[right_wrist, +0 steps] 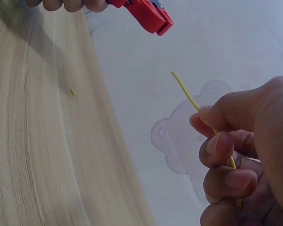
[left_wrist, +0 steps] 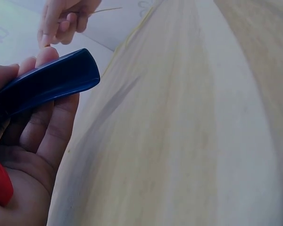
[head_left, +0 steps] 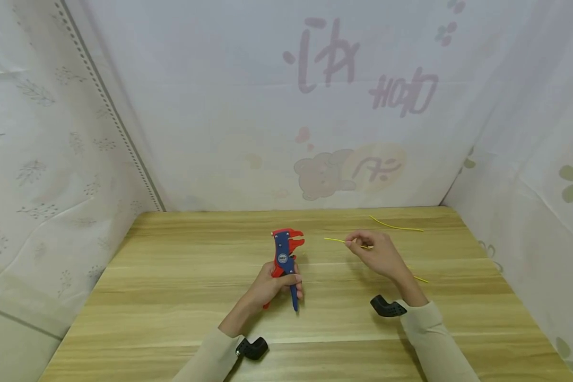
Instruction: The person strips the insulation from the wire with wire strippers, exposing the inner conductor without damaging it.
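My left hand [head_left: 267,286] grips a red and blue wire stripper [head_left: 283,249] by its handles, with the head pointing away from me and its red jaws facing right. In the left wrist view the blue handle [left_wrist: 52,80] lies across the fingers. My right hand [head_left: 379,257] pinches a short yellow wire [head_left: 334,240] between thumb and fingertips. The wire's free end sticks out to the left, toward the stripper's jaws, with a gap between them. In the right wrist view the rest of the wire [right_wrist: 186,94] runs down through the curled fingers.
One yellow wire [head_left: 396,227] lies at the back right of the wooden table [head_left: 172,297]. Another yellow wire [head_left: 420,279] is partly hidden behind the right wrist. A tiny yellow scrap [right_wrist: 73,92] lies near the stripper. Patterned cloth [head_left: 229,106] hangs behind and at both sides.
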Motion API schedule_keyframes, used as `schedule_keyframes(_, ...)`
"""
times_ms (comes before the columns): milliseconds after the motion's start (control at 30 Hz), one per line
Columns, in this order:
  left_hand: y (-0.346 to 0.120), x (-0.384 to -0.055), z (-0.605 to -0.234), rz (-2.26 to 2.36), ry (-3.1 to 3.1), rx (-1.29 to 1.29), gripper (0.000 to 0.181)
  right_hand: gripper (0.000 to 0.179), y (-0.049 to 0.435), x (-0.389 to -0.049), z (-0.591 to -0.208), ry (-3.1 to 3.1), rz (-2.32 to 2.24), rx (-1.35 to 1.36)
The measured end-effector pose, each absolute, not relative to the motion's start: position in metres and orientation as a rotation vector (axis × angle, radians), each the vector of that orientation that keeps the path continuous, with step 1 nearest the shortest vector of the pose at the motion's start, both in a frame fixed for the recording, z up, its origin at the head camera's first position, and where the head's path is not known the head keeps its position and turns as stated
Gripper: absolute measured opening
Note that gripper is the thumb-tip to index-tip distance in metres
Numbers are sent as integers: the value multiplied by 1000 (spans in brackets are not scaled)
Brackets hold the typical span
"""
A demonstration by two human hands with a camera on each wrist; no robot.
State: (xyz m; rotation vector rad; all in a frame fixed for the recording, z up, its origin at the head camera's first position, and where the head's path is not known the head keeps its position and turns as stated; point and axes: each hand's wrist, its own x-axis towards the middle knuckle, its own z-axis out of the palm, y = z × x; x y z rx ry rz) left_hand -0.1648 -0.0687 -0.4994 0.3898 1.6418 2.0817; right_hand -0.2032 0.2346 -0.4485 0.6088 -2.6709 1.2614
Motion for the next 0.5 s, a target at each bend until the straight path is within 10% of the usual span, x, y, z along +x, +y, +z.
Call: schedule_keyframes(500, -61, -161, -499, 2088, 1580, 457, 21, 6, 227, -197, -437, -2666, 1312, 643)
